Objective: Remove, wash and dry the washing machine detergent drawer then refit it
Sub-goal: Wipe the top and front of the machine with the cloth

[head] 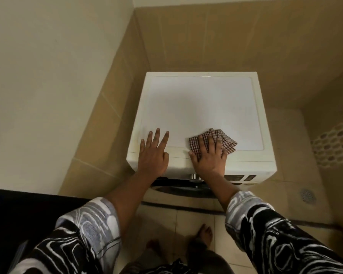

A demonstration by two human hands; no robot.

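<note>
Pressing checked cloth (229, 144) flat on washing machine (202, 107) top, near front edge: right hand (208, 155), fingers straight and spread, not clenched. Left hand (153, 153) just beside, palm down on lid, fingers splayed, grasping nothing. Detergent drawer cannot be made out; machine front mostly hidden from above. Bare foot (205, 233) on tiled floor (166, 218).
</note>
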